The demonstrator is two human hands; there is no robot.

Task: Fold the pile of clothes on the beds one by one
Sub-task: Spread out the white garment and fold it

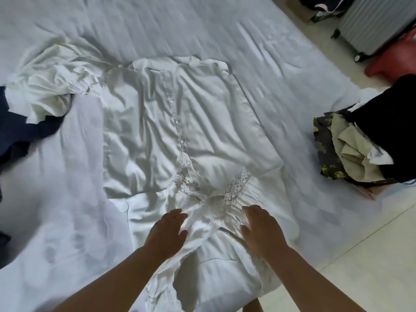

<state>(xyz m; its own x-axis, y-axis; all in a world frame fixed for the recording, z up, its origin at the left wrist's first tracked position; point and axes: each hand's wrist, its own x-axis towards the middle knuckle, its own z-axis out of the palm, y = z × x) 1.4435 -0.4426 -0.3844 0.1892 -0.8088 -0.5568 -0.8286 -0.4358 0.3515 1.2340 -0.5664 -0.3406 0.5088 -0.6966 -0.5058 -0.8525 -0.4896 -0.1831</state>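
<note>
A white satin blouse (180,122) with a button row and a lace collar lies spread on the white bed (225,30), collar towards me. One puffed sleeve (47,86) is bunched at the upper left. My left hand (167,233) rests flat on the fabric just left of the collar. My right hand (261,228) lies flat on the pleated shoulder right of the collar. Both hands have straight fingers and grip nothing.
A dark blue garment (20,134) lies at the bed's left edge. A pile of clothes (360,145), black, beige and yellow-patterned, sits on the bed's right side. On the tiled floor stand a grey suitcase (371,21) and a red object (396,57).
</note>
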